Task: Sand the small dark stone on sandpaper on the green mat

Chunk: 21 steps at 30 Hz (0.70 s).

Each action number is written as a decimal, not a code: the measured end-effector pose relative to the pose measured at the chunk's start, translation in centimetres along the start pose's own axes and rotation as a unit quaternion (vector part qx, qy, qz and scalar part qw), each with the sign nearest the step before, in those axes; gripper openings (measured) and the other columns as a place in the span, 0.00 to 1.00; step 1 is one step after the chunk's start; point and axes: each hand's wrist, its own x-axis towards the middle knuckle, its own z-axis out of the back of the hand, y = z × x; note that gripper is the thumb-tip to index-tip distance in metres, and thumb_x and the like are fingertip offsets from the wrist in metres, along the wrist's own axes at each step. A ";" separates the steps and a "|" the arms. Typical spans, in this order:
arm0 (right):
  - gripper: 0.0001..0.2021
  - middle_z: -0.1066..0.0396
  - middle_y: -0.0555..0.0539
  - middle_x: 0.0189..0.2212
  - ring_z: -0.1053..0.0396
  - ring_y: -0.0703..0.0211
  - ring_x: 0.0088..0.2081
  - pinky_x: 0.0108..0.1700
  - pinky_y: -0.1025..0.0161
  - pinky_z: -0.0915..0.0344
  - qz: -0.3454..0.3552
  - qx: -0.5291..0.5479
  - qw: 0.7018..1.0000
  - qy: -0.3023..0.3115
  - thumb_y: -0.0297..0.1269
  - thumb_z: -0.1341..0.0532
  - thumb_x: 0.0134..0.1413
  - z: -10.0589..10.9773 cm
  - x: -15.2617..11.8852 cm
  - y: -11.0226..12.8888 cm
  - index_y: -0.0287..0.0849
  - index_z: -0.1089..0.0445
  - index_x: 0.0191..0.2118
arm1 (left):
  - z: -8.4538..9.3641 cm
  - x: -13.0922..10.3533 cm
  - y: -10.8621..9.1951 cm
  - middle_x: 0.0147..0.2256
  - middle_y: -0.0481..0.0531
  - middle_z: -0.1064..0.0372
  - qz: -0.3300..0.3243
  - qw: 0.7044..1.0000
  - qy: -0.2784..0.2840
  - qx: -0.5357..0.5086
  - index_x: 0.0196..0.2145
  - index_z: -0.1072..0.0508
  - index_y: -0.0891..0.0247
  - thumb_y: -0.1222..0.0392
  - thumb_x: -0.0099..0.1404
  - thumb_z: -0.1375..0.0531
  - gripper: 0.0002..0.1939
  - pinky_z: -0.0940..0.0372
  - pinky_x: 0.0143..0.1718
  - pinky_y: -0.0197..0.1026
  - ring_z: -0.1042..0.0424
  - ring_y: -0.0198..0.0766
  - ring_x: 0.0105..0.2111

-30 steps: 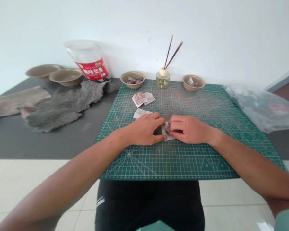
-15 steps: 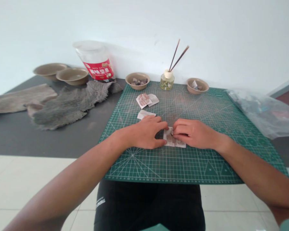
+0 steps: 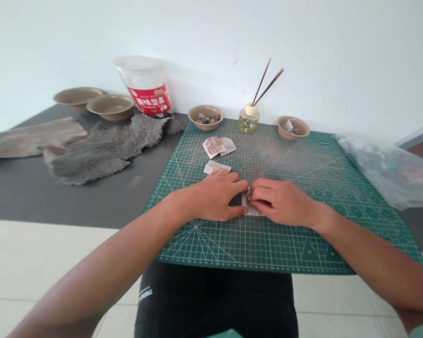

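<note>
A whitish square of paper [image 3: 247, 204] with brown powdery smears, like sandpaper, lies flat on the green cutting mat [image 3: 211, 244]. My left hand [image 3: 218, 196] rests at its left side, thumb and forefinger spread apart and touching the edge. Over the right part of the paper my right hand [image 3: 277, 201] is closed in a pinch, its fingertips down on the surface. A small dark stone-like piece [image 3: 248, 198] shows at those fingertips, mostly hidden by them.
Behind lie more paper squares [image 3: 214, 146]. A bowl of stone-like pieces [image 3: 206, 117], a reed diffuser [image 3: 248, 117] and another small bowl [image 3: 292, 128] line the back. At left are a grey cloth [image 3: 95, 150], two bowls [image 3: 111, 108] and a plastic tub [image 3: 150, 89]; at right, a plastic bag [image 3: 391, 169].
My right hand has shifted slightly left across the paper, nearer my left fingers, and covers more of it. My left hand stays at the paper's edge. The whole view has shifted a little.
</note>
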 end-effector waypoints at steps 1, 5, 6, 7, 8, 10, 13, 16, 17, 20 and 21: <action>0.07 0.27 0.47 0.38 0.29 0.59 0.38 0.41 0.62 0.35 -0.008 -0.007 1.000 -0.006 0.33 0.43 0.65 0.0 0.0 0.0 0.42 0.30 0.34 | 0.0 0.0 0.0 0.39 0.54 0.36 0.002 1.000 0.001 0.002 0.43 0.31 0.59 0.44 0.67 0.40 0.17 0.40 0.48 0.50 0.35 0.50 0.42; 0.07 0.27 0.47 0.38 0.29 0.60 0.38 0.40 0.63 0.35 -0.005 0.007 1.000 0.014 0.33 0.43 0.64 -0.1 0.0 0.1 0.42 0.30 0.34 | -0.1 0.1 -0.1 0.39 0.54 0.36 0.002 1.000 0.001 0.000 0.43 0.31 0.60 0.42 0.67 0.40 0.18 0.40 0.47 0.50 0.35 0.50 0.42; 0.07 0.27 0.47 0.39 0.29 0.61 0.37 0.39 0.63 0.36 -0.003 0.006 1.000 0.019 0.34 0.43 0.65 -0.1 0.0 0.2 0.43 0.30 0.35 | -0.2 0.1 -0.1 0.39 0.54 0.36 0.002 1.000 -0.001 0.000 0.43 0.31 0.60 0.43 0.67 0.40 0.18 0.40 0.47 0.50 0.35 0.50 0.42; 0.07 0.27 0.47 0.40 0.29 0.60 0.38 0.39 0.63 0.36 -0.007 -0.001 1.000 0.017 0.34 0.43 0.65 -0.2 0.1 0.2 0.43 0.30 0.36 | -0.2 0.1 0.0 0.39 0.54 0.36 0.002 1.000 -0.003 0.001 0.43 0.31 0.60 0.43 0.66 0.40 0.18 0.40 0.48 0.51 0.35 0.50 0.42; 0.06 0.27 0.47 0.41 0.29 0.60 0.38 0.39 0.63 0.36 -0.017 -0.010 1.000 0.011 0.34 0.44 0.65 -0.1 0.1 0.2 0.43 0.30 0.37 | -0.3 0.1 0.0 0.39 0.54 0.36 0.003 1.000 -0.004 0.003 0.43 0.31 0.60 0.43 0.66 0.40 0.18 0.40 0.48 0.51 0.35 0.50 0.41; 0.05 0.28 0.46 0.41 0.29 0.59 0.39 0.39 0.63 0.36 -0.041 -0.025 0.999 -0.006 0.33 0.43 0.64 -0.1 0.1 0.1 0.43 0.30 0.39 | -0.3 0.1 0.0 0.39 0.54 0.36 0.002 1.000 -0.006 0.005 0.43 0.32 0.60 0.43 0.66 0.40 0.18 0.40 0.48 0.51 0.35 0.50 0.42; 0.03 0.28 0.47 0.40 0.30 0.60 0.39 0.40 0.63 0.36 -0.036 -0.008 0.999 0.003 0.32 0.42 0.63 0.0 0.1 0.2 0.43 0.31 0.39 | -0.3 0.0 0.1 0.39 0.54 0.36 -0.002 1.000 -0.006 -0.001 0.43 0.32 0.60 0.43 0.66 0.40 0.18 0.40 0.48 0.51 0.35 0.50 0.42; 0.03 0.29 0.48 0.37 0.31 0.61 0.36 0.37 0.65 0.38 -0.012 0.000 1.000 0.015 0.32 0.42 0.62 -0.1 -0.1 0.6 0.43 0.32 0.35 | -0.2 0.1 0.2 0.39 0.54 0.36 -0.010 1.000 -0.002 -0.005 0.41 0.31 0.60 0.43 0.66 0.39 0.17 0.40 0.48 0.49 0.35 0.50 0.42; 0.04 0.30 0.48 0.36 0.32 0.62 0.35 0.36 0.65 0.38 -0.015 -0.008 1.000 0.008 0.32 0.42 0.62 -0.1 -0.1 0.7 0.43 0.32 0.34 | -0.2 0.1 0.2 0.38 0.53 0.36 -0.012 1.000 -0.001 -0.005 0.41 0.31 0.60 0.44 0.66 0.39 0.17 0.40 0.47 0.49 0.35 0.49 0.42; 0.05 0.31 0.48 0.36 0.33 0.62 0.33 0.36 0.64 0.39 -0.051 -0.034 0.998 -0.020 0.31 0.42 0.61 -0.1 -0.1 0.5 0.43 0.34 0.33 | -0.1 0.1 0.2 0.38 0.53 0.36 -0.013 1.000 -0.001 -0.002 0.42 0.31 0.60 0.44 0.66 0.39 0.17 0.40 0.46 0.49 0.34 0.49 0.41; 0.05 0.31 0.48 0.36 0.33 0.62 0.34 0.36 0.64 0.38 -0.057 -0.031 0.998 -0.018 0.31 0.42 0.61 -0.1 -0.1 0.4 0.43 0.34 0.33 | -0.1 0.1 0.2 0.38 0.53 0.36 -0.013 1.000 -0.001 -0.001 0.42 0.31 0.60 0.44 0.66 0.39 0.17 0.40 0.46 0.49 0.34 0.49 0.40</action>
